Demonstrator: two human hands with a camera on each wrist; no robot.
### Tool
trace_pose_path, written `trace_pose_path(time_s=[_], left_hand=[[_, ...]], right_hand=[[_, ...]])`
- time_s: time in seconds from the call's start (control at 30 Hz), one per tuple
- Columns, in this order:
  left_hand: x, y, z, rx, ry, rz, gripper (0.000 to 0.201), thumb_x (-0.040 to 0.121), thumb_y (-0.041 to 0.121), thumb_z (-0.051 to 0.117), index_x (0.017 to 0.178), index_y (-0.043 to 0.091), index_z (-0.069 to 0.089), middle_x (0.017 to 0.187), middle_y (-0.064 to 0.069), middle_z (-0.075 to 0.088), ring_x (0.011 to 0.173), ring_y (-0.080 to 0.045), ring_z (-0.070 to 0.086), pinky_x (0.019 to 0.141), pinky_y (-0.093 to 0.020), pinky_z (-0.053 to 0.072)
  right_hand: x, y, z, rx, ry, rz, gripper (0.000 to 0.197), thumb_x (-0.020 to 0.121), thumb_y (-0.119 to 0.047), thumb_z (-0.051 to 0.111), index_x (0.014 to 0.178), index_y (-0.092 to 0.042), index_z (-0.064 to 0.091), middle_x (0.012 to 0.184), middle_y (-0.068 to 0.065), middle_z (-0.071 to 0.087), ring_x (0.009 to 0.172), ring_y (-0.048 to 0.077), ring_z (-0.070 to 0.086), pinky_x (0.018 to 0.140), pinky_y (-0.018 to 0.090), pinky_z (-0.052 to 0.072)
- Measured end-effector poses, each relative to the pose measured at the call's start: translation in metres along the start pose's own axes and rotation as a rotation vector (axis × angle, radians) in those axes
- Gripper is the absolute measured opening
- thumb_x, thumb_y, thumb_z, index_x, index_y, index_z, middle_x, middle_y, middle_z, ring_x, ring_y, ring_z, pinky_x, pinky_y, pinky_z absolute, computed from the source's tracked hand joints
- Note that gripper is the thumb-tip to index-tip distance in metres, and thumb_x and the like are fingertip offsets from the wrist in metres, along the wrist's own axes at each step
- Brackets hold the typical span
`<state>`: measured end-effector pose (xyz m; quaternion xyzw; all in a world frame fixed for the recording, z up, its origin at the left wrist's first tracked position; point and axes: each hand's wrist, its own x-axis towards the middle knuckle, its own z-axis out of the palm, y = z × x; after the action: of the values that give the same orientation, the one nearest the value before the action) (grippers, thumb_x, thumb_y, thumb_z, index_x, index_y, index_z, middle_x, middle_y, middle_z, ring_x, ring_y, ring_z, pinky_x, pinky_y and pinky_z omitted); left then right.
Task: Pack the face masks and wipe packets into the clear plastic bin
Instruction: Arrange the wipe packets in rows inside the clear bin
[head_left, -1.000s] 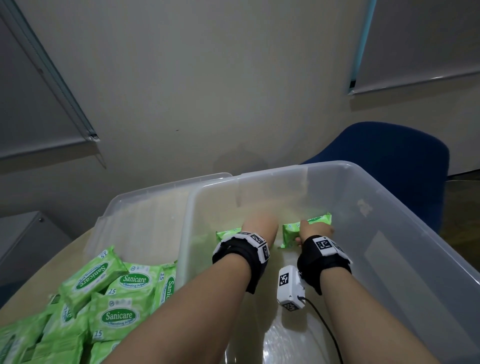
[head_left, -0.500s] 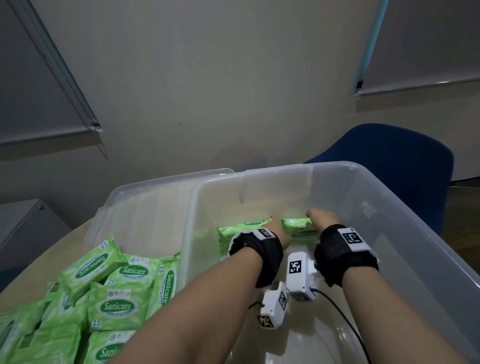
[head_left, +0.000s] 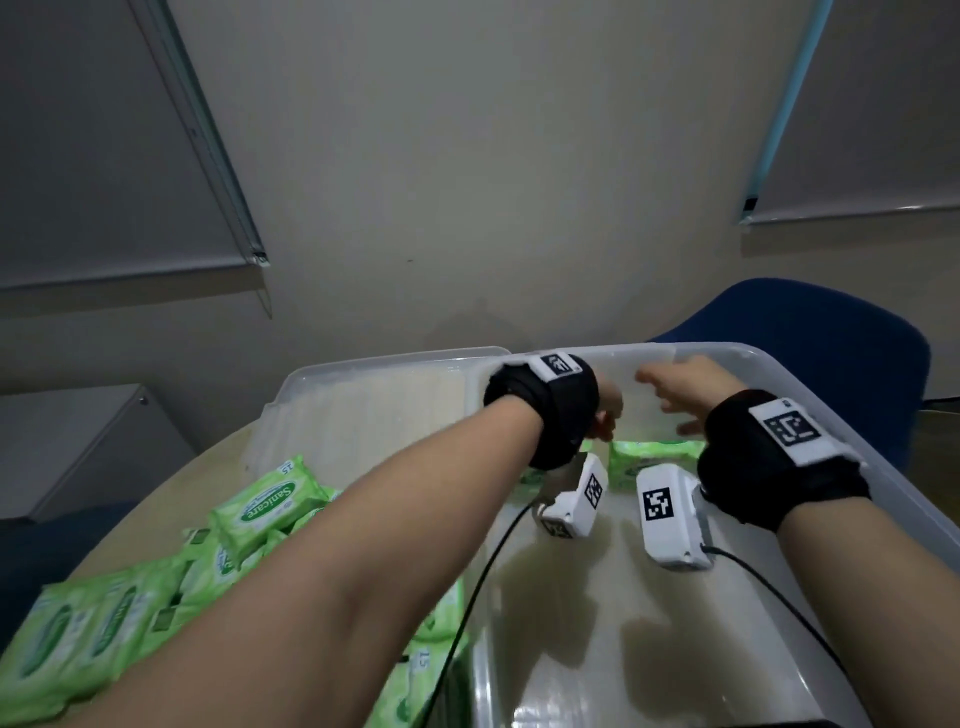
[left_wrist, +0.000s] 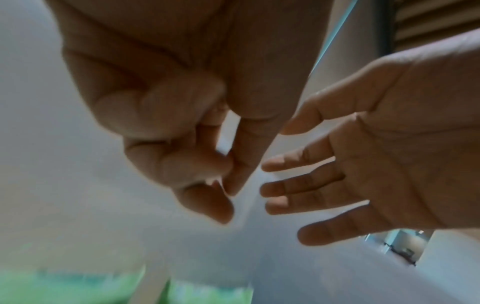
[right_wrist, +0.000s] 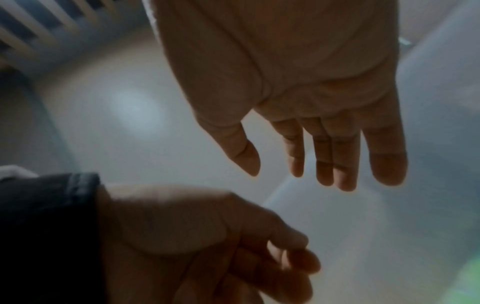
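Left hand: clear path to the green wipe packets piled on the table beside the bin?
Probably yes. The left hand is empty, raised near the clear plastic bin wall, and the wipe packets lie uncovered just outside it; it only has to clear the rim.

Wipe packets (head_left: 652, 457) in bin (head_left: 810, 395), seemingly far end, more packets (head_left: 265, 504) left, lid (head_left: 363, 415) behind

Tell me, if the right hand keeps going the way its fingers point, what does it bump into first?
Probably the left hand. The right hand is open, fingers aimed sideways toward it above the wipe packets in the clear bin. Depth is unclear, so it might pass by.
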<state>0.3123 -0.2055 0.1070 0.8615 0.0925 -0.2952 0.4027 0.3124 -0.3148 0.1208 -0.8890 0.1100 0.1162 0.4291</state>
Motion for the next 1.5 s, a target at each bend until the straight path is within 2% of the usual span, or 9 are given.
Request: trace_pose_path(time_s=[0.23, 0.43, 0.53, 0.6, 0.73, 1.0, 1.23, 1.33, 1.5], left_hand=[[-0.081, -0.059, -0.105, 0.284, 0.287, 0.111, 0.032, 0.087, 0.015, 0.057, 0.056, 0.014, 0.047, 0.024, 0.009, 0.042, 0.017, -0.003, 0.031, 0.028, -0.003, 0.021], [-0.097, -0.183, -0.121, 0.355, 0.167, -0.062, 0.011, 0.089, 0.007, 0.058, 0.097, 0.000, 0.061, 0.089, -0.006, 0.064, 0.057, -0.014, 0.057, 0.034, -0.014, 0.041], [-0.091, -0.242, -0.116, 0.443, 0.193, -0.075, 0.012, 0.080, 0.007, 0.068, 0.091, 0.002, 0.068, 0.077, -0.007, 0.066, 0.067, -0.018, 0.059, 0.050, -0.019, 0.046], [-0.085, -0.275, -0.114, 0.537, 0.213, -0.076, 0.021, 0.077, 0.008, 0.070, 0.098, 0.006, 0.069, 0.095, -0.010, 0.069, 0.082, -0.019, 0.062, 0.067, -0.021, 0.047], [-0.077, -0.323, -0.113, 0.627, 0.198, -0.047, 0.056, 0.073, 0.014, 0.076, 0.124, 0.013, 0.053, 0.130, -0.006, 0.054, 0.118, -0.024, 0.052, 0.095, -0.028, 0.044], [-0.062, -0.359, -0.085, 0.831, 0.211, -0.003, 0.078, 0.062, 0.035, 0.080, 0.126, 0.020, 0.038, 0.130, -0.002, 0.038, 0.123, -0.025, 0.039, 0.101, -0.046, 0.037], [-0.054, -0.361, -0.077, 1.011, 0.255, -0.061, 0.066, 0.069, 0.040, 0.076, 0.124, 0.019, 0.045, 0.130, -0.005, 0.038, 0.127, -0.024, 0.032, 0.100, -0.044, 0.029], [-0.055, -0.356, -0.081, 0.925, 0.210, -0.052, 0.058, 0.073, 0.034, 0.073, 0.123, 0.023, 0.047, 0.124, -0.001, 0.052, 0.122, -0.023, 0.042, 0.106, -0.048, 0.024], [-0.076, -0.340, -0.107, 0.488, 0.286, 0.018, 0.076, 0.067, 0.027, 0.081, 0.135, 0.021, 0.047, 0.134, -0.001, 0.053, 0.123, -0.023, 0.050, 0.101, -0.027, 0.038]], right_hand=[[-0.083, -0.111, 0.066, -0.090, -0.028, -0.316, 0.019, 0.087, -0.021, 0.053, 0.076, -0.007, 0.056, 0.086, 0.013, 0.053, 0.080, 0.024, 0.049, 0.053, 0.024, 0.036], [-0.125, -0.126, 0.185, -0.386, -0.329, -0.351, 0.032, 0.085, -0.012, 0.053, 0.053, -0.011, 0.049, 0.092, 0.009, 0.067, 0.083, 0.025, 0.063, 0.078, 0.033, 0.054], [-0.141, -0.107, 0.217, -0.594, -0.341, -0.363, 0.012, 0.080, -0.012, 0.056, 0.083, -0.010, 0.067, 0.114, 0.014, 0.064, 0.100, 0.029, 0.063, 0.090, 0.036, 0.053], [-0.139, -0.087, 0.234, -0.630, -0.349, -0.283, 0.035, 0.081, -0.008, 0.053, 0.114, -0.008, 0.061, 0.122, 0.013, 0.056, 0.108, 0.029, 0.058, 0.094, 0.036, 0.050], [-0.128, -0.056, 0.257, -0.683, -0.361, -0.082, 0.037, 0.079, -0.004, 0.052, 0.115, -0.004, 0.060, 0.113, 0.014, 0.057, 0.094, 0.029, 0.058, 0.086, 0.034, 0.050], [-0.100, -0.017, 0.314, -0.599, -0.142, 0.187, 0.081, 0.076, -0.050, 0.067, 0.133, -0.002, 0.035, 0.135, 0.014, 0.040, 0.127, 0.027, 0.042, 0.101, 0.034, 0.040], [-0.100, -0.009, 0.302, -0.436, -0.223, 0.176, 0.010, 0.082, -0.017, 0.063, 0.088, -0.009, 0.060, 0.106, 0.015, 0.059, 0.095, 0.026, 0.059, 0.077, 0.027, 0.049], [-0.110, -0.030, 0.287, -0.371, -0.245, 0.078, 0.032, 0.091, -0.013, 0.053, 0.119, 0.002, 0.053, 0.123, 0.015, 0.058, 0.113, 0.029, 0.057, 0.084, 0.027, 0.046], [-0.115, -0.080, 0.249, -0.338, -0.238, -0.122, 0.032, 0.088, -0.018, 0.058, 0.117, -0.003, 0.057, 0.122, 0.015, 0.059, 0.113, 0.030, 0.056, 0.086, 0.032, 0.045]])
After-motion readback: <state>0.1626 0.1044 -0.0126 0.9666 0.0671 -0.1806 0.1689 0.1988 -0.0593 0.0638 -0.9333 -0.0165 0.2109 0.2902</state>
